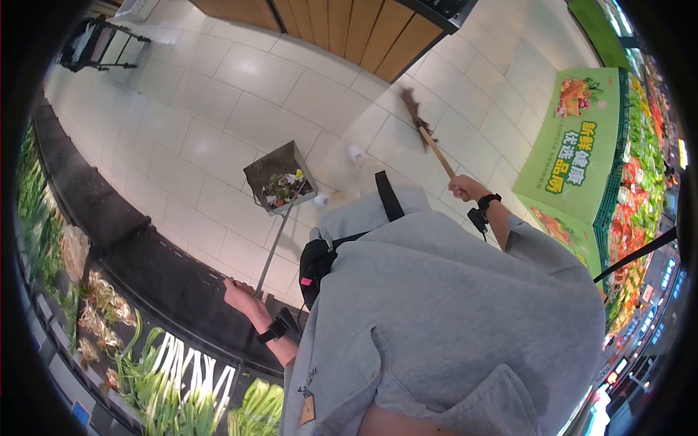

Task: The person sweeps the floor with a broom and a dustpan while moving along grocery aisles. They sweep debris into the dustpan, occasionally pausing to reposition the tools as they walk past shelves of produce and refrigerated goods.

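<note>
My left hand [240, 294], at the lower left beside the dark shelf edge, is closed round the long thin handle of a metal dustpan [305, 166]. The pan rests on the tiled floor and holds vegetable scraps [280, 187] and bits of litter. On the right side, my right hand [467, 188] grips the wooden handle of a broom [438, 154]. Its dark bristles [413, 109] are at the floor near a wood-slatted stand, apart from the pan.
Leeks [182, 378] and other greens fill the left shelf [145, 254]. The wood-slatted stand [342, 29] is at the top. A green sign [574, 138] fronts packed produce [636, 189] on the right. A black cart [94, 45] stands at the upper left.
</note>
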Demonstrator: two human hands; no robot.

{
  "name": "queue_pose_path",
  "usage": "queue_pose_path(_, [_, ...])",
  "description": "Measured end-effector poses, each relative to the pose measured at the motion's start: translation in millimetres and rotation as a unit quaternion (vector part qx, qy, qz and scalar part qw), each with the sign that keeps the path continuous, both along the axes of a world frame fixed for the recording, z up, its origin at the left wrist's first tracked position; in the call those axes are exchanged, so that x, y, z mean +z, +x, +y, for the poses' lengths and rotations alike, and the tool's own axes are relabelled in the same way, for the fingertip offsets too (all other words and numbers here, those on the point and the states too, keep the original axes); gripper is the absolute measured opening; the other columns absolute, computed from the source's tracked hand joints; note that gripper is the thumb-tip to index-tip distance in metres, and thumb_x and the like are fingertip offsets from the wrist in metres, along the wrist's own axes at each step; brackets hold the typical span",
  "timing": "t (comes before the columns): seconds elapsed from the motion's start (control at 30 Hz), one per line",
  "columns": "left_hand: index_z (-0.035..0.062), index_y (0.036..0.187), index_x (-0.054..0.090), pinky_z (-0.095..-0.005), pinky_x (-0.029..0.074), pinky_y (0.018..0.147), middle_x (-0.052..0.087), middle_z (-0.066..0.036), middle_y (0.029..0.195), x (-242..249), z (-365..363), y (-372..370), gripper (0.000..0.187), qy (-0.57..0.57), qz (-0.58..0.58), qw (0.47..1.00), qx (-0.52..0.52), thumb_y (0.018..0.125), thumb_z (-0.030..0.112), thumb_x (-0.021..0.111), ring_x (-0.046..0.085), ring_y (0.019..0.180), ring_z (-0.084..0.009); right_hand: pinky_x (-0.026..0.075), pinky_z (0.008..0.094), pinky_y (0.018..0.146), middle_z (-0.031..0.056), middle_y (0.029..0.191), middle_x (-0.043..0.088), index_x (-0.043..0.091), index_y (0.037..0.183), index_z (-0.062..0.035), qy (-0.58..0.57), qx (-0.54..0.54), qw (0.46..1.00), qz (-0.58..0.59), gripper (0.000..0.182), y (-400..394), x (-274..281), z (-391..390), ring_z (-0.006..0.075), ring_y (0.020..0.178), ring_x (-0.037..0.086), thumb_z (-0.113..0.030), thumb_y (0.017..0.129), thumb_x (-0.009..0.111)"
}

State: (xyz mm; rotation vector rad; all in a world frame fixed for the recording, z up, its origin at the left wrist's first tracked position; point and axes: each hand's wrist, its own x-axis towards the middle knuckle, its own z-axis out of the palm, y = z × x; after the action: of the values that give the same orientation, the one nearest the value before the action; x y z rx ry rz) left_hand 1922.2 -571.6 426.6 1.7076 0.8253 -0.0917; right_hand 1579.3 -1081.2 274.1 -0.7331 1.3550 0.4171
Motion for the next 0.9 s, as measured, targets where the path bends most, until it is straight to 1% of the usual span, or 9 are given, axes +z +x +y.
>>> queue_pose_path(0.13, [0.0102, 0.053, 0.035, -0.0238, 0.019, 0.037, 0.033, 0.003, 0.048, 3, 35, 0, 0.03, 0.019, -0.011, 1.0, -0.002, 0.08, 0.014, 0.046, 0.027, 0.039, -0.0059, 0.037, 0.0212, 0.041, 0.0023, 0.059, 0.049, 0.046, 0.069, -0.0017, 0.19, -0.169, 0.966, -0.055, 0.007, 3, -68, -1, 0.0103, 0.048, 0.048, 0.002, 0.073, 0.05])
queue_pose_path(0.17, [0.0099, 0.053, 0.036, -0.0234, 0.019, 0.037, 0.033, 0.003, 0.048, 4, 44, -2, 0.03, 0.016, -0.001, 1.0, -0.005, 0.08, 0.015, 0.047, 0.028, 0.039, -0.0056, 0.039, 0.0223, 0.047, 0.0023, 0.062, 0.05, 0.047, 0.071, -0.0024, -0.055, 0.087, 0.974, -0.202, 0.006, 14, -77, 5, 0.0119, 0.054, 0.05, 0.002, 0.073, 0.051])
queue_pose_path(0.2, [0.0099, 0.053, 0.036, -0.0234, 0.019, 0.037, 0.033, 0.003, 0.048, 9, 52, -6, 0.03, 0.019, -0.002, 1.0, 0.002, 0.08, 0.015, 0.047, 0.028, 0.039, -0.0056, 0.042, 0.0235, 0.052, 0.0024, 0.064, 0.051, 0.048, 0.074, -0.0031, -0.29, 0.327, 0.839, -0.324, 0.006, 25, -87, 15, 0.0135, 0.059, 0.052, 0.003, 0.074, 0.051])
queue_pose_path(0.33, [0.0094, 0.052, 0.036, -0.023, 0.019, 0.037, 0.033, 0.003, 0.047, 6, 79, -15, 0.03, 0.048, -0.014, 0.999, -0.008, 0.079, 0.014, 0.047, 0.028, 0.039, -0.0051, 0.036, 0.0213, 0.05, 0.0013, 0.063, 0.047, 0.046, 0.071, -0.0044, -0.164, 0.238, 0.883, -0.368, 0.007, 98, -174, 42, 0.0109, 0.058, 0.046, -0.001, 0.075, 0.05])
queue_pose_path(0.43, [0.0091, 0.051, 0.035, -0.0234, 0.018, 0.037, 0.032, 0.004, 0.047, -4, 109, -27, 0.031, 0.072, -0.011, 0.997, -0.013, 0.079, 0.014, 0.048, 0.027, 0.04, -0.0048, 0.033, 0.0178, 0.04, 0.0008, 0.058, 0.043, 0.043, 0.065, -0.0034, 0.12, -0.016, 0.948, -0.294, 0.014, 198, -88, 123, 0.008, 0.046, 0.042, -0.003, 0.078, 0.048])
queue_pose_path(0.57, [0.0092, 0.049, 0.033, -0.0247, 0.014, 0.039, 0.031, 0.005, 0.046, -23, 141, -40, 0.033, 0.087, -0.016, 0.996, -0.021, 0.079, 0.014, 0.048, 0.024, 0.04, -0.0042, 0.04, 0.0167, 0.044, 0.0009, 0.058, 0.045, 0.044, 0.066, -0.0019, 0.312, -0.131, 0.925, -0.173, 0.012, 290, -54, 186, 0.0065, 0.048, 0.045, 0.002, 0.078, 0.047])
queue_pose_path(0.67, [0.0099, 0.048, 0.032, -0.0254, 0.013, 0.04, 0.03, 0.005, 0.046, -40, 168, -45, 0.035, 0.109, -0.018, 0.994, 0.012, 0.079, 0.014, 0.048, 0.023, 0.04, -0.0042, 0.037, 0.0148, 0.041, -0.0007, 0.057, 0.043, 0.044, 0.068, -0.0032, 0.366, -0.026, 0.919, -0.146, 0.013, 341, -65, 193, 0.0038, 0.047, 0.043, 0.0, 0.08, 0.046])
queue_pose_path(0.83, [0.01, 0.05, 0.034, -0.0247, 0.016, 0.038, 0.031, 0.005, 0.046, -39, 201, -42, 0.034, 0.089, 0.01, 0.992, 0.092, 0.08, 0.016, 0.048, 0.025, 0.039, -0.005, 0.032, 0.0125, 0.037, -0.0073, 0.054, 0.036, 0.041, 0.069, -0.0077, 0.006, 0.151, 0.922, -0.356, 0.015, 322, -8, 171, 0.0011, 0.044, 0.04, -0.005, 0.084, 0.044])
queue_pose_path(0.9, [0.01, 0.051, 0.035, -0.0245, 0.017, 0.037, 0.032, 0.004, 0.046, -41, 215, -32, 0.033, 0.072, 0.021, 0.99, 0.123, 0.08, 0.017, 0.048, 0.026, 0.038, -0.0054, 0.036, 0.0109, 0.044, -0.0044, 0.061, 0.043, 0.05, 0.08, -0.0025, 0.021, 0.185, 0.929, -0.32, 0.003, 291, -1, 137, -0.0018, 0.051, 0.041, -0.005, 0.08, 0.051])
